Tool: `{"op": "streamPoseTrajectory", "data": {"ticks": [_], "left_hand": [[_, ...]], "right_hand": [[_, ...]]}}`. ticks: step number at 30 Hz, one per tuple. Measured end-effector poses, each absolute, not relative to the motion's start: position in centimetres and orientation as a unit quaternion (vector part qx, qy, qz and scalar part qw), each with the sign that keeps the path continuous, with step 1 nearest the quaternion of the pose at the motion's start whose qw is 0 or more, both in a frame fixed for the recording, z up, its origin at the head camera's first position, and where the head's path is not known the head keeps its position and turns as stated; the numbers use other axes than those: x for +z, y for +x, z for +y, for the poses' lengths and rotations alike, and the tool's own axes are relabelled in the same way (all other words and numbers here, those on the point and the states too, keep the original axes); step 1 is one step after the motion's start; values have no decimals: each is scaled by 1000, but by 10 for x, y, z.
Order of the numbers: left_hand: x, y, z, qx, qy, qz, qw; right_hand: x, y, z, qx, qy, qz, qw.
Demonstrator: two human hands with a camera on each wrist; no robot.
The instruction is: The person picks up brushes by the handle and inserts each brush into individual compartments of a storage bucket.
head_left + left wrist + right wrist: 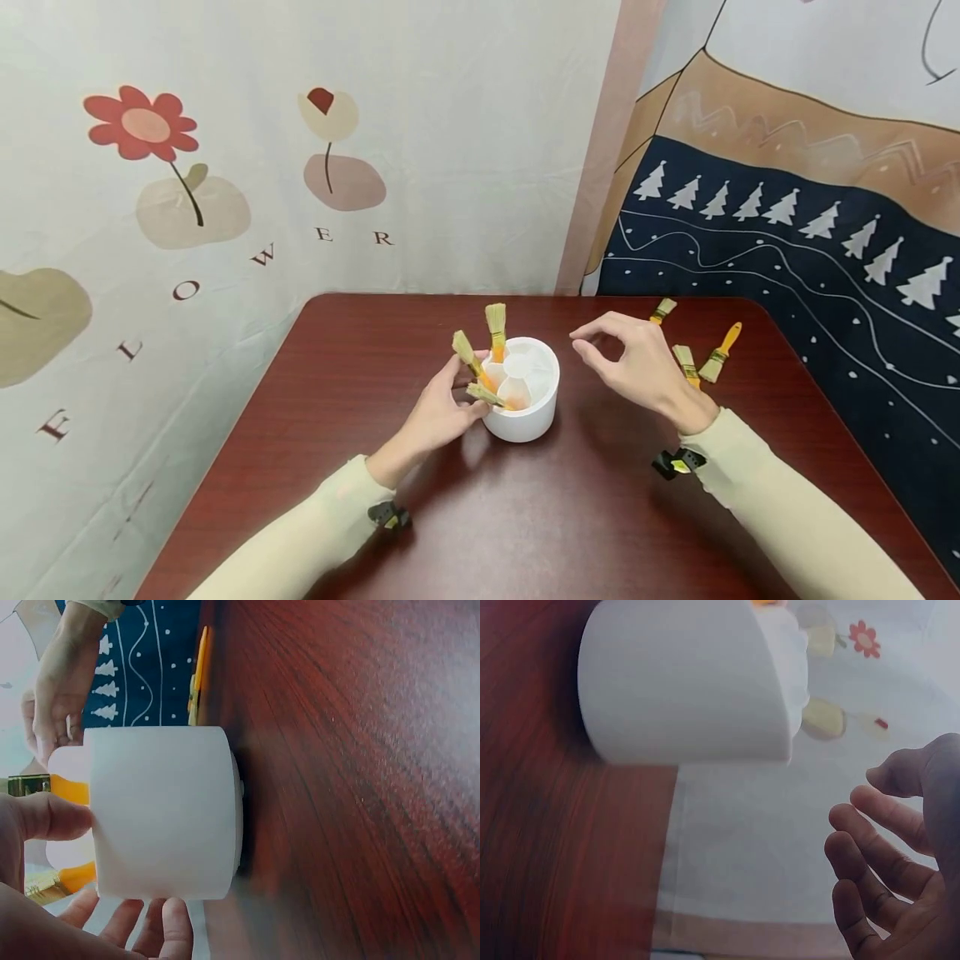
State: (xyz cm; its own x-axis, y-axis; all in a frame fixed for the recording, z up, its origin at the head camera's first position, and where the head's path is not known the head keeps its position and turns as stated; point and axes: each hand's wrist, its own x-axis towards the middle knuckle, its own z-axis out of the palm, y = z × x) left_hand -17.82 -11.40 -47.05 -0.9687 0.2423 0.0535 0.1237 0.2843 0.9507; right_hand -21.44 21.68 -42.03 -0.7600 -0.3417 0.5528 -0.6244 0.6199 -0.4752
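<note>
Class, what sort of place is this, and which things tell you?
Probably an indoor work corner: a reddish-brown table stands against printed cloths, with brushes and a white pot on it.

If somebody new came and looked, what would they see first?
Probably the white pot on the dark red table, with three brushes poking out and the left hand holding its side. Next, perhaps, the big red flower on the pale cloth behind, at the left. Three more brushes lie near the right hand.
</note>
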Motion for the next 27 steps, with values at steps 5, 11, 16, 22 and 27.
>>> {"op": "streamPoseTrajectory", "data": {"ticks": [5,11,16,22,27], "left_hand": [[-470,-181,-115,599,121,789,60],[-470,-179,-119,598,125,789,63],[-472,-174,-119,578,117,806,45],[-475,-160,-114,540,102,836,-10],[-474,-147,-105,533,77,841,-43]], "right_hand": [[-426,-222,228,332,251,-885,210],[-432,-230,241,327,218,-897,202],[-436,-238,254,331,197,-903,192],[-439,-247,268,335,160,-913,169],[-444,-254,278,326,135,-923,156]]}}
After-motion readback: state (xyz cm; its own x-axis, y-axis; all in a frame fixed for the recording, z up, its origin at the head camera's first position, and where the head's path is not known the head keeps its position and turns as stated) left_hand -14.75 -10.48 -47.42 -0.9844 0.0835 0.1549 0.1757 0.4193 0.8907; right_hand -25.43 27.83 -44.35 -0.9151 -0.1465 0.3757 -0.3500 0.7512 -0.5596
